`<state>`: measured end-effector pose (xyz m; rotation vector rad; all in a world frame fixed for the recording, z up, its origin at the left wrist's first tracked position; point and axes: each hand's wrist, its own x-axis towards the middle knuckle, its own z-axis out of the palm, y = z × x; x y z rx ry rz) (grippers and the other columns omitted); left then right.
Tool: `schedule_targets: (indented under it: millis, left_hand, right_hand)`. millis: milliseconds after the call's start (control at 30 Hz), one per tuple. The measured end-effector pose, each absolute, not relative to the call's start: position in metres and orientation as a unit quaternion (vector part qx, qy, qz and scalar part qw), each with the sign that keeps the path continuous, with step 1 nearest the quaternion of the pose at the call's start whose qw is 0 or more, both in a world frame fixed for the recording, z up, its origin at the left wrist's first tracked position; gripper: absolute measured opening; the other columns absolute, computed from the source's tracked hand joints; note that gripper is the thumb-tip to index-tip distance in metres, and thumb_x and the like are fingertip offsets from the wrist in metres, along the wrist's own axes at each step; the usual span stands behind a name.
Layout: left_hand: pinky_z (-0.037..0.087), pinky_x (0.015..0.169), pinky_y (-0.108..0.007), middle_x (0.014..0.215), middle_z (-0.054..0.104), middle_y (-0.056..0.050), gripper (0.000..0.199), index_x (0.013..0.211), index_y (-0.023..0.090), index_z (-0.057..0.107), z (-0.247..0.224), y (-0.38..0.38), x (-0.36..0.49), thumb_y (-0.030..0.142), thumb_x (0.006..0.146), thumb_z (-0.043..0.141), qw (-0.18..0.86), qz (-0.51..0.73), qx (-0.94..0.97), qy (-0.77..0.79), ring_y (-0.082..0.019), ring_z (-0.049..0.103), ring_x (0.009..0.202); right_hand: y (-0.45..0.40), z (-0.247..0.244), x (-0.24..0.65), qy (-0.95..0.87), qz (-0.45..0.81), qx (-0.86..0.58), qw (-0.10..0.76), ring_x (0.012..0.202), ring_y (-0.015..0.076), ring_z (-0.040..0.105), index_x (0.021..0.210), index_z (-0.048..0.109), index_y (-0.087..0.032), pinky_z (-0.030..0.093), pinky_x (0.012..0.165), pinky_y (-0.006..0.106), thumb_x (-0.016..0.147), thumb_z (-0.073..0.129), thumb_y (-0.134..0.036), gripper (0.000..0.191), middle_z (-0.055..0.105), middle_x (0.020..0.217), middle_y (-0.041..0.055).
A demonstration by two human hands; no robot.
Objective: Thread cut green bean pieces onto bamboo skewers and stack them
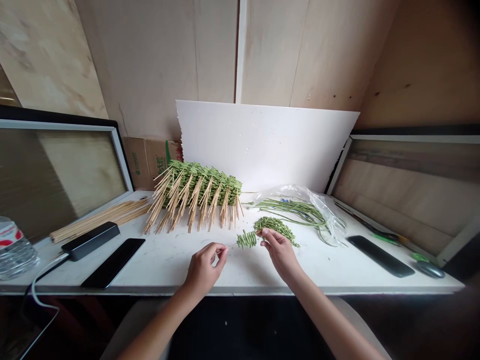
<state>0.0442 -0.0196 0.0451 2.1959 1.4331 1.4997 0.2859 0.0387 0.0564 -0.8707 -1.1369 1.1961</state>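
Note:
My left hand [209, 263] pinches the thin end of a wooden skewer, which points right. Short green bean pieces [246, 239] are threaded crosswise on that skewer, between my two hands. My right hand [279, 251] is at the right end of the threaded pieces, its thumb and fingers pinched together; what they hold is too small to make out. Just behind my right hand lies a heap of cut bean pieces [279, 226]. At the back left, many filled skewers [202, 187] are stacked, their bare ends fanned toward me.
Long whole beans [296, 210] lie by a clear plastic bag [326, 205]. Bare skewers [101, 217], a black box [91, 240], a phone [113, 263] and a water bottle [17, 248] are left. A dark flat device [380, 256] and a mouse [430, 269] are right.

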Motion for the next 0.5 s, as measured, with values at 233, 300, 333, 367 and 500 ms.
schedule_targets:
  millis: [233, 300, 333, 367, 500]
  left_hand:
    - [0.045, 0.058, -0.022, 0.082, 0.070, -0.003, 0.016, 0.093, 0.020, 0.068, 0.0420, -0.0211, 0.0465, 0.026, 0.100, 0.054, 0.049, 0.489, 0.736, 0.466, -0.013, 0.062, 0.065]
    - [0.045, 0.058, -0.022, 0.081, 0.070, -0.003, 0.016, 0.093, 0.020, 0.067, 0.0412, -0.0215, 0.0468, 0.026, 0.100, 0.054, 0.046, 0.487, 0.738, 0.465, -0.014, 0.062, 0.066]
    - [0.045, 0.058, -0.022, 0.081, 0.070, -0.003, 0.017, 0.093, 0.020, 0.067, 0.0409, -0.0216, 0.0467, 0.026, 0.100, 0.054, 0.044, 0.487, 0.738, 0.465, -0.014, 0.062, 0.065]
    - [0.045, 0.058, -0.021, 0.081, 0.069, -0.003, 0.017, 0.093, 0.020, 0.067, 0.0407, -0.0218, 0.0466, 0.026, 0.100, 0.054, 0.041, 0.487, 0.739, 0.464, -0.013, 0.062, 0.065]
    - [0.043, 0.057, -0.021, 0.080, 0.068, -0.003, 0.017, 0.093, 0.020, 0.068, 0.0407, -0.0227, 0.0466, 0.024, 0.100, 0.053, 0.033, 0.482, 0.746, 0.459, -0.013, 0.058, 0.062]
  right_hand:
    - [0.0366, 0.0526, 0.2833, -0.497, 0.486, -0.386, 0.607, 0.097, 0.0269, 0.064, 0.092, 0.080, -0.026, 0.049, 0.085, 0.040, 0.081, 0.079, -0.053, 0.029, 0.076, 0.104, 0.0079]
    - [0.0358, 0.0528, 0.2822, -0.499, 0.482, -0.391, 0.605, 0.098, 0.0275, 0.063, 0.091, 0.080, -0.026, 0.050, 0.084, 0.040, 0.080, 0.078, -0.055, 0.031, 0.076, 0.105, 0.0083]
    - [0.0353, 0.0530, 0.2817, -0.500, 0.480, -0.393, 0.604, 0.098, 0.0278, 0.063, 0.090, 0.080, -0.025, 0.050, 0.084, 0.040, 0.080, 0.078, -0.056, 0.032, 0.076, 0.105, 0.0086]
    - [0.0347, 0.0530, 0.2813, -0.502, 0.479, -0.394, 0.603, 0.099, 0.0279, 0.063, 0.091, 0.080, -0.025, 0.050, 0.084, 0.040, 0.080, 0.078, -0.057, 0.033, 0.076, 0.105, 0.0087]
    - [0.0315, 0.0504, 0.2787, -0.503, 0.480, -0.394, 0.601, 0.095, 0.0267, 0.063, 0.091, 0.081, -0.026, 0.050, 0.085, 0.040, 0.081, 0.078, -0.054, 0.031, 0.076, 0.103, 0.0079]
